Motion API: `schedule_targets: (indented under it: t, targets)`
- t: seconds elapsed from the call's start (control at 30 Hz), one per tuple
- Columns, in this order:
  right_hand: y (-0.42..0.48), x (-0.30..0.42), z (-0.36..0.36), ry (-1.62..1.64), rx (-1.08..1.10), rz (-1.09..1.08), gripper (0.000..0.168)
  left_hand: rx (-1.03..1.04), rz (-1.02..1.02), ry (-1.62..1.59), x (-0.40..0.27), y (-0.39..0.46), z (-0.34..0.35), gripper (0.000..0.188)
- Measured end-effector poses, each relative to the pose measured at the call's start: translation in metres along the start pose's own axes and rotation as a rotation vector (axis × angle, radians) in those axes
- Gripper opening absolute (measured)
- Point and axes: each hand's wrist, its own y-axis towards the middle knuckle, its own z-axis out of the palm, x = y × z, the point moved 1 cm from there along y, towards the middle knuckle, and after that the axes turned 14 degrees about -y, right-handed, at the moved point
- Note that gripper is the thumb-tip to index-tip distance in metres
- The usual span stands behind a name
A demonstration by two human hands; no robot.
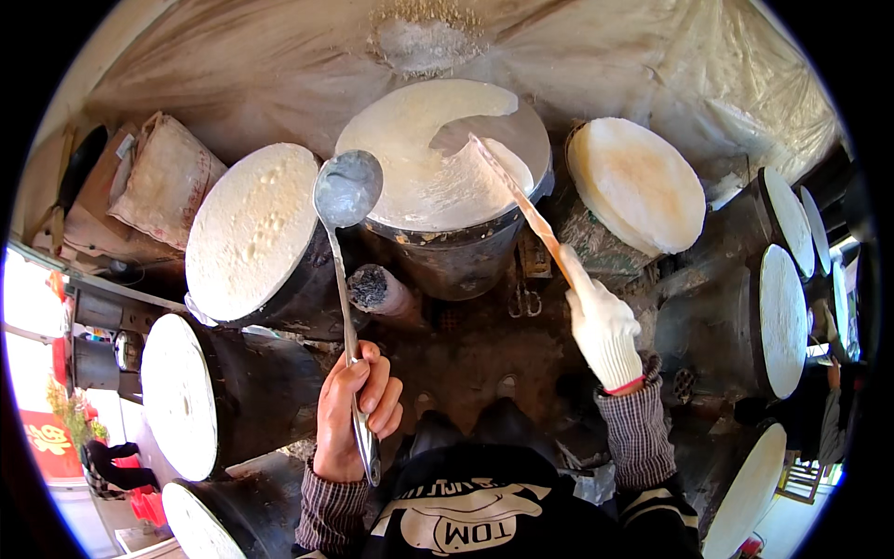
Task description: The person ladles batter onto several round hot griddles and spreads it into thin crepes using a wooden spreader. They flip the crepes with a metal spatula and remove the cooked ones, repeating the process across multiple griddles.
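Note:
My bare left hand (356, 405) grips the handle of a metal ladle (348, 189). Its wet, batter-smeared bowl is raised in front of the left rim of a round griddle (536, 133). That griddle tops a dark drum-shaped stove (454, 262). My right hand (604, 328), in a white knit glove, holds a flat wooden scraper (527, 206). The scraper's far end touches pale batter (412, 147) on the griddle. Batter coats most of the disc, with a curved grey bare patch at the upper right.
A pale round stack of flatbreads (639, 185) stands right of the stove. To the left, another griddle carries bubbly batter (255, 230). Several coated griddles (781, 321) line both sides. A coal briquette (380, 286) and tongs (524, 293) sit low in front. People show at both edges.

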Motion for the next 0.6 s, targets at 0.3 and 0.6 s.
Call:
schedule_targets:
  t: [0.3,0.6]
  targets:
    - [0.030,-0.031,0.019,-0.051,-0.029,-0.103,0.070,-0.037,0.017,-0.024,0.035,0.021,0.025,0.010]
    - [0.082,-0.052,0.006,0.385,0.214,-0.071,0.062,-0.064,0.033,-0.045,0.054,0.035,0.038,0.010]
